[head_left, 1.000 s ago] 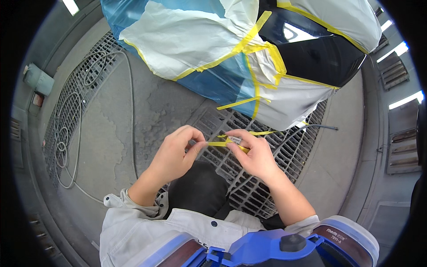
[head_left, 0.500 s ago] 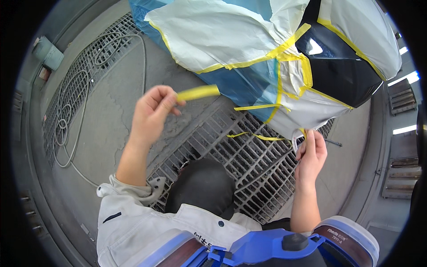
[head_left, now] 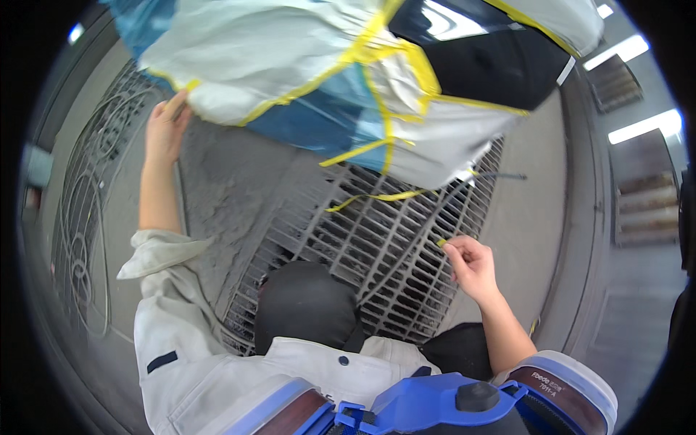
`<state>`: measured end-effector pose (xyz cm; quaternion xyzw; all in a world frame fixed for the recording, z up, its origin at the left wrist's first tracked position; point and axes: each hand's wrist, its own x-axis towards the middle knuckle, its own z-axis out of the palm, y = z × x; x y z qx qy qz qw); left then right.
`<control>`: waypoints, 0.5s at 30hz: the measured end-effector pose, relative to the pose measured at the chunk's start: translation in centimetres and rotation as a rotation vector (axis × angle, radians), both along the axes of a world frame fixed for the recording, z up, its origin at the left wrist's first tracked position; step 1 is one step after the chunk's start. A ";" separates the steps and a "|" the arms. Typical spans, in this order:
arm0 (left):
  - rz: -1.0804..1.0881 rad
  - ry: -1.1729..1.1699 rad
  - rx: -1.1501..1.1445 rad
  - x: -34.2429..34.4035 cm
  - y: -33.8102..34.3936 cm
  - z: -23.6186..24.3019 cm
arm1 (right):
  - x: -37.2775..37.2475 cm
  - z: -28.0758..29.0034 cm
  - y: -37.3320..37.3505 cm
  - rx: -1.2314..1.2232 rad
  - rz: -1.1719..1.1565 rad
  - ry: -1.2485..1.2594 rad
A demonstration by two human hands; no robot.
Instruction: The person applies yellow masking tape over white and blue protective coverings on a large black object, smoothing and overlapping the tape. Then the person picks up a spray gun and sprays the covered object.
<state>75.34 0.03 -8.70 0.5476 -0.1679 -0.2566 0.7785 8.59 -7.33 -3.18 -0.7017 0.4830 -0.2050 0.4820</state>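
Note:
My left hand (head_left: 168, 132) is at the lower left edge of the white masking paper (head_left: 239, 54). Its fingers pinch a short yellow masking tape strip (head_left: 192, 85) against the taped edge there. Lower and to the right, my right hand (head_left: 473, 267) is apart from the covered panel, with a small yellow tape piece (head_left: 441, 243) between thumb and fingertips. Blue film (head_left: 319, 119) shows below the paper, bordered by yellow tape. A glossy black panel (head_left: 471, 61) lies bare between the covered areas. One tape strip (head_left: 384, 197) dangles loose beneath the lower paper.
Metal floor grating (head_left: 362, 254) runs below the panel, with a dark hose (head_left: 413, 250) across it. A coiled grey hose (head_left: 94, 192) lies on the floor at the left. My dark-covered knee (head_left: 308, 308) is between my arms. Louvred vents (head_left: 645, 203) line the right wall.
My left hand has gone left and up, bringing its tape strip to the paper's edge. My right hand has come down, away from the paper's lower corner. The view has shifted.

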 end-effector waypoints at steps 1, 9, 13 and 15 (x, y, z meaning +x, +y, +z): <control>-0.016 0.033 0.012 0.8 -0.8 0.0 | -0.4 -0.1 0.2 -0.044 0.020 0.010; -0.038 -0.005 0.067 3.5 -4.7 -1.1 | -3.3 0.2 1.7 -0.214 0.157 0.193; 0.104 -0.001 0.242 3.1 -6.6 -2.2 | -5.1 1.0 1.7 -0.190 0.168 0.275; 0.103 0.025 0.194 2.6 -7.8 -3.1 | -6.1 1.2 1.5 -0.164 0.155 0.316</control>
